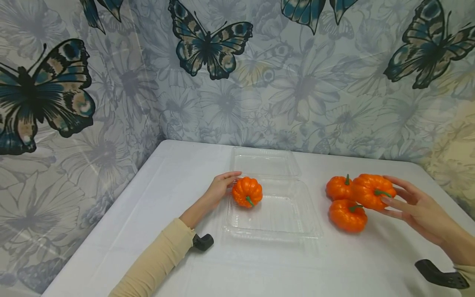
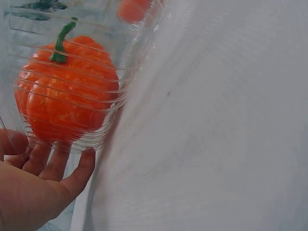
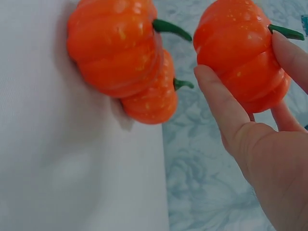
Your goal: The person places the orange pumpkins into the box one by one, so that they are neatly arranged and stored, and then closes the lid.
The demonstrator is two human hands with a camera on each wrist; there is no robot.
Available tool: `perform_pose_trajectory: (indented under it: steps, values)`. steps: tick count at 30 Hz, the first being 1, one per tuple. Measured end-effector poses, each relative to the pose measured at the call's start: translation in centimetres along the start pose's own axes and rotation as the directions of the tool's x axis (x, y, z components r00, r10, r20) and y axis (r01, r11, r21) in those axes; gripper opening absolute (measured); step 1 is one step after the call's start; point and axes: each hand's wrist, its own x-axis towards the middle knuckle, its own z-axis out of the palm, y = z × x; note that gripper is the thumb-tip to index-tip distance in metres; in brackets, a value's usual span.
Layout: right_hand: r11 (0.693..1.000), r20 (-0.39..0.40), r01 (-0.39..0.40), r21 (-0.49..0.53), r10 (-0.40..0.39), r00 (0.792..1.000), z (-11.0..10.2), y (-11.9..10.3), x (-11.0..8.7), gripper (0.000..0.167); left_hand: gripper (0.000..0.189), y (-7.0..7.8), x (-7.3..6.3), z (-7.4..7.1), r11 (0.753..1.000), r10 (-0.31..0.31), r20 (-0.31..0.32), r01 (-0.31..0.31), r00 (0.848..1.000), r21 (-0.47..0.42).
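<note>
A small orange toy pumpkin (image 1: 372, 191) with a green stem is held between the thumb and fingers of my right hand (image 1: 423, 210), raised off the table. Beside it, two similar pumpkins sit on the table, a rear one (image 1: 338, 188) and a front one (image 1: 348, 216); the right wrist view shows both. My left hand (image 1: 219, 190) grips the left side of a clear plastic clamshell container (image 1: 274, 231), whose lid (image 1: 265, 161) lies folded back. Inside, near that hand, rests another pumpkin (image 1: 247, 192), seen through the ribbed wall in the left wrist view.
A white-covered table (image 1: 178, 173) carries everything. Butterfly-patterned cloth (image 1: 237, 111) hangs behind it and along the left. Black wrist mounts (image 1: 203, 242) stick out from both wrists. The pumpkin group stands to the right of the container.
</note>
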Motion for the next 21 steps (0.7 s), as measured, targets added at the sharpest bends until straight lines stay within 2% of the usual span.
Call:
perform_pose_trajectory:
  steps: [6,18,21]
  values:
    - [0.999,0.056,0.045,0.031,-0.046,0.997,1.3,-0.3,0.6,0.055,0.036,0.0,0.1,-0.1,1.0,-0.001,0.003,0.001,1.0,-0.005]
    - [0.997,0.093,0.066,-0.04,-0.062,0.994,3.5,-0.6,1.8,0.054,0.036,-0.1,0.1,0.0,1.0,0.005,-0.003,-0.005,1.0,0.003]
    - [0.996,0.096,0.064,-0.06,-0.058,0.994,4.1,-0.5,2.1,0.054,0.036,-1.0,1.0,-0.3,1.0,-0.007,0.0,0.007,1.0,0.004]
